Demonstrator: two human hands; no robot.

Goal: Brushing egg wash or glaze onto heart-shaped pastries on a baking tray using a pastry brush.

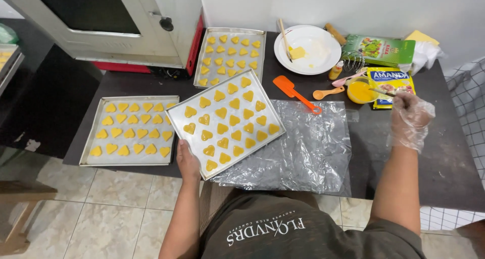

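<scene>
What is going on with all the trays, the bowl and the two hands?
Middle tray: tilted, full of heart cookies, gripped by left hand.
Left tray: flat, full.
Back tray: flat, full.
Bowl: holds yellow liquid.
Right hand: gloved, holding a brush at the bowl.
White plate: nearly bare.

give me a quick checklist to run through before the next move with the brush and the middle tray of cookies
1. Left hand steadies the tilted metal tray of yellow heart-shaped cookies: ok, it is at the tray's near corner.
2. Right hand in a clear plastic glove has a grip on the thin brush: ok.
3. Brush tip reaches the small bowl of yellow liquid: ok.
4. Brush loaded with liquid: cannot tell, tip too small to see.
5. Tray lying flat: not ok, one side overlaps the neighbouring flat metal tray of cookies.
6. Clear plastic sheet spread flat beside the tray: ok.
</scene>
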